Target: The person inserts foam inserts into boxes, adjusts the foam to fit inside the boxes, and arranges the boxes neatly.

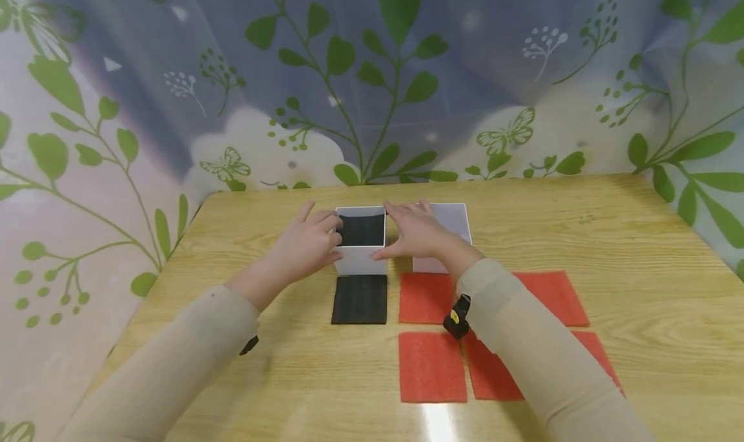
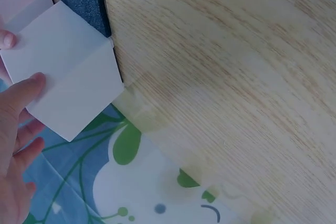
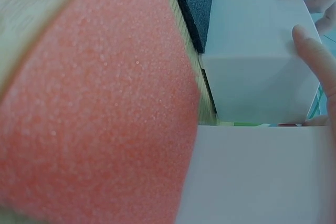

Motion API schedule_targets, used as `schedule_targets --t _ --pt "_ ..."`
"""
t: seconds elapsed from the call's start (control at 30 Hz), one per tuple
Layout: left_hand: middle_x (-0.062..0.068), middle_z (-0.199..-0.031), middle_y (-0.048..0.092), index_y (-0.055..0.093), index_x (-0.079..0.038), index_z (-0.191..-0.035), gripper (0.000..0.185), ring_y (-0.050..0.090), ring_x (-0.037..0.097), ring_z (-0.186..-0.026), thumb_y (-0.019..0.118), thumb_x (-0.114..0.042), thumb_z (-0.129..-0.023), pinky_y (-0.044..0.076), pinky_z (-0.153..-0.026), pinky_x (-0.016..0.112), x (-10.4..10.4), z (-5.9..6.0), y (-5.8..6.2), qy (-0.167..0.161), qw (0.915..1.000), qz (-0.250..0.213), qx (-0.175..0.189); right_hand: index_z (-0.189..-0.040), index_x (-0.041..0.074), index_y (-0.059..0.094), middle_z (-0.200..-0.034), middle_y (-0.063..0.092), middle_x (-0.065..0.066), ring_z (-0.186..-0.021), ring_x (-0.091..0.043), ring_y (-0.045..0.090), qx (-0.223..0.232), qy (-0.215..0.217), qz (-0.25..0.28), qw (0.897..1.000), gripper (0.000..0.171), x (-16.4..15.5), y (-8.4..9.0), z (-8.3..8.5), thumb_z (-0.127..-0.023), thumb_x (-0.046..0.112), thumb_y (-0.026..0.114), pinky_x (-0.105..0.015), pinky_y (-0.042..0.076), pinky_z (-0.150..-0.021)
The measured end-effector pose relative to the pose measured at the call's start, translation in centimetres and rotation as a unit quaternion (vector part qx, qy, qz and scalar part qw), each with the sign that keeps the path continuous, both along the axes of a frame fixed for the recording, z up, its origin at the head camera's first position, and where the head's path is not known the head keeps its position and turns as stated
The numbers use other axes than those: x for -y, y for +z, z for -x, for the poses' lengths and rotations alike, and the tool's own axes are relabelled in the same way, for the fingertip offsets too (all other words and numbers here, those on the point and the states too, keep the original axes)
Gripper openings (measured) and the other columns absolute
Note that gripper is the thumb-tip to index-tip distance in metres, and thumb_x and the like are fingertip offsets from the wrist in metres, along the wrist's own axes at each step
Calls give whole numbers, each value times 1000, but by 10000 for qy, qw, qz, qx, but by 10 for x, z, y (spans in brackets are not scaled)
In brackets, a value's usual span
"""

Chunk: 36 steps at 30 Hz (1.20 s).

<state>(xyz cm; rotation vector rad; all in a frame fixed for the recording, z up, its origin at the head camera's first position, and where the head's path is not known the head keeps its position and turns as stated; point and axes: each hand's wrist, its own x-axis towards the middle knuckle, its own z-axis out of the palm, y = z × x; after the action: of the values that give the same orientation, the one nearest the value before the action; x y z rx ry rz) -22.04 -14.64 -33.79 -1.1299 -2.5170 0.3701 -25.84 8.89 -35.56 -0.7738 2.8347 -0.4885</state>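
Red foam squares (image 1: 433, 366) are lying nearest me; beyond, my left hand (image 1: 305, 245) and right hand (image 1: 415, 232) are clasping the open white box (image 1: 361, 259), black foam (image 1: 361, 229) inside. I am judging this a seating step; next, lifting another pad calls for releasing one hand.

The small white open-topped cardboard box (image 1: 360, 254) I hold stands upright on the wooden table, a black foam square (image 1: 361, 230) lying flat inside it.
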Motion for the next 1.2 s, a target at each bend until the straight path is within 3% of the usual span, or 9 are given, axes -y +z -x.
schedule_targets --t 0.33,0.47,0.63,0.8,1.0,1.2 --pt "5 -108 61 71 -13 -73 19 50 26 -116 73 -30 -81 24 -104 57 -1 1 3 4 9987 -185 478 -150 7 18 -149 29 -11 -137 -29 21 13 -5 31 10000 111 -1 -1 1 -70 67 67 -50 -5 -110" --pt "7 -110 60 72 -12 -78 21 49 27 -117 73 -32 -80 24 -103 59 1 2 4 87 9980 -235 577 -150 8 17 -149 29 -11 -137 -29 20 31 22 33 10000 112 0 -2 1 -70 68 66 -50 -5 -110" --pt "13 -130 51 69 -8 -107 54 39 31 -127 65 -55 -79 21 -104 58 -1 2 3 810 9948 225 580 -150 7 17 -149 29 -11 -137 -30 21 14 31 -18 10000 112 0 -1 1 -70 68 65 -50 -5 -110" --pt "14 -145 34 59 -7 -125 81 24 33 -136 52 -72 -77 14 -107 57 -14 5 1 1611 9772 1188 714 -150 7 17 -150 28 -11 -138 -30 20 32 30 -9 10000 111 -1 0 2 -70 67 66 -50 -5 -110" --pt "15 -153 16 46 -6 -138 97 13 32 -139 48 -78 -74 12 -109 54 -28 15 0 2017 9623 1636 804 -150 7 18 -150 28 -11 -137 -30 20 -3 -5 -35 10000 111 -3 -1 3 -70 68 66 -50 -5 -110" --pt "17 -154 6 41 -4 -140 98 7 33 -140 47 -77 -75 12 -108 56 -28 21 -1 2184 9572 1368 1319 -149 7 18 -149 28 -11 -137 -30 21 -18 62 -24 10000 111 -3 -1 3 -70 68 65 -51 -4 -110"
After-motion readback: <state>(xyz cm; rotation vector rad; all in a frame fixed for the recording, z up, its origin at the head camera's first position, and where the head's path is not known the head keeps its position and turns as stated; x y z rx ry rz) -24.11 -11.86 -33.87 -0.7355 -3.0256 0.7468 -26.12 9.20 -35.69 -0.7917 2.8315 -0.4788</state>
